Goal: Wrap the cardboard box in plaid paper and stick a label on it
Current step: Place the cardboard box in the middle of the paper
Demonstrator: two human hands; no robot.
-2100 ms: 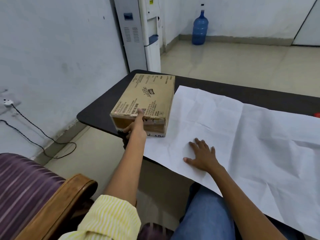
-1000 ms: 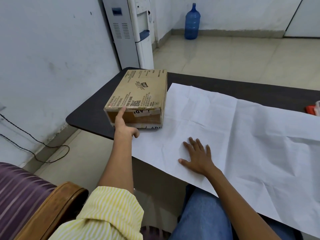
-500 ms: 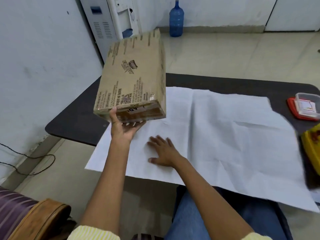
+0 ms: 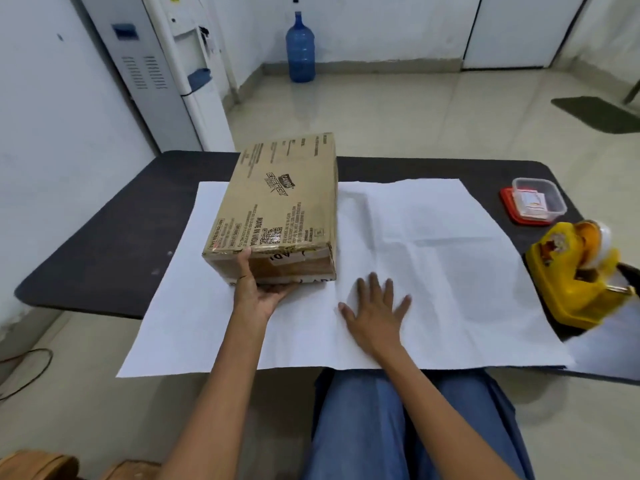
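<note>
Stretching beneath the cardboard box (image 4: 284,202), the dark table (image 4: 104,258) runs well past it to the left and right. The paper sheet (image 4: 433,244), white on the face that shows, lies flat under the box. It spreads far to the box's right and toward the person, and its near edge hangs over the table's edge. A white water cooler (image 4: 166,74) stands on the floor beyond the box, to its left. The box itself sits over the left part of the sheet, printed top facing up and one short taped end turned toward the person. Whether its underside lies fully down on the paper cannot be told. A blue water bottle (image 4: 300,50) stands against the wall, far behind the box. A yellow tape dispenser (image 4: 575,278) sits well to the right of the box, and a clear container with a red lid (image 4: 536,202) sits just behind it.

The left hand (image 4: 259,292) grips the box's near end, palm up, fingers tucked under the bottom edge and thumb pressed up against the taped face. The right hand (image 4: 374,306) lies flat on the paper with fingers spread, just right of the box's near right corner and not touching the box. The two hands are apart.
</note>
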